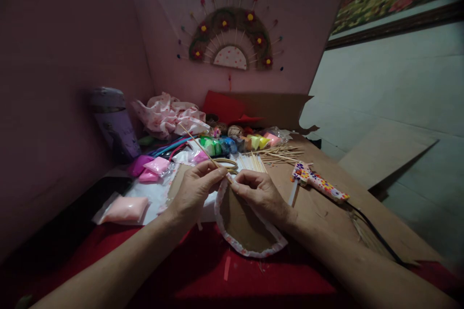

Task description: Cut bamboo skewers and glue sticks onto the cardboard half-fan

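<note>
My left hand (pixel 197 184) is closed, pinching a thin wooden skewer (pixel 198 145) that slants up and to the left. The skewer's lower end meets the edge of a half-round cardboard piece (pixel 246 224) with patterned fabric folded over its rim. My right hand (pixel 261 193) is closed on the upper edge of this piece, thumb and forefinger close to the skewer's end. The exact contact there is partly hidden by the fingers. Below the hands, the rounded side of the cardboard hangs over the red cloth (pixel 181 273).
A glue gun (pixel 319 182) with a flowered cover lies right on a brown board (pixel 326 222), its cord trailing forward. Skewers (pixel 284 153) and bags of coloured clay (pixel 214 146) lie behind. Left are a purple tumbler (pixel 118 128) and a pink clay bag (pixel 125 209). A fan-shaped decoration (pixel 232 26) hangs behind.
</note>
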Available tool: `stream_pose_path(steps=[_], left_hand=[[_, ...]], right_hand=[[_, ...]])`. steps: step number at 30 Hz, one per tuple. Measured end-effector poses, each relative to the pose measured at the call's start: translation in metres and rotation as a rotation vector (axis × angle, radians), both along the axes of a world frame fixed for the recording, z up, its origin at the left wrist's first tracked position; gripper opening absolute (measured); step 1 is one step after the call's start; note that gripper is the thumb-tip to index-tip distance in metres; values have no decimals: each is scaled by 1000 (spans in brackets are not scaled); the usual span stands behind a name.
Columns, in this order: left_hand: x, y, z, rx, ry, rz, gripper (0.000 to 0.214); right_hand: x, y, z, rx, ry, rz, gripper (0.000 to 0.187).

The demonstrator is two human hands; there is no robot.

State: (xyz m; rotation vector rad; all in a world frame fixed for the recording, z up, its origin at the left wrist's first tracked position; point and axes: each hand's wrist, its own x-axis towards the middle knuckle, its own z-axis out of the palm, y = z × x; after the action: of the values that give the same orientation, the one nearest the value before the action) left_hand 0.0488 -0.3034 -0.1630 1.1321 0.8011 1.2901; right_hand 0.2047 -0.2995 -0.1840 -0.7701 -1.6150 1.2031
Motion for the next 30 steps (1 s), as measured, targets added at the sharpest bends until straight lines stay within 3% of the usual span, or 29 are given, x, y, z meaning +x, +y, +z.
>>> stream_pose_path(steps=[30], left_hand=[[0, -6, 6, -63, -74, -34, 11]], right_hand=[[3, 2, 8, -169, 138, 21, 24]])
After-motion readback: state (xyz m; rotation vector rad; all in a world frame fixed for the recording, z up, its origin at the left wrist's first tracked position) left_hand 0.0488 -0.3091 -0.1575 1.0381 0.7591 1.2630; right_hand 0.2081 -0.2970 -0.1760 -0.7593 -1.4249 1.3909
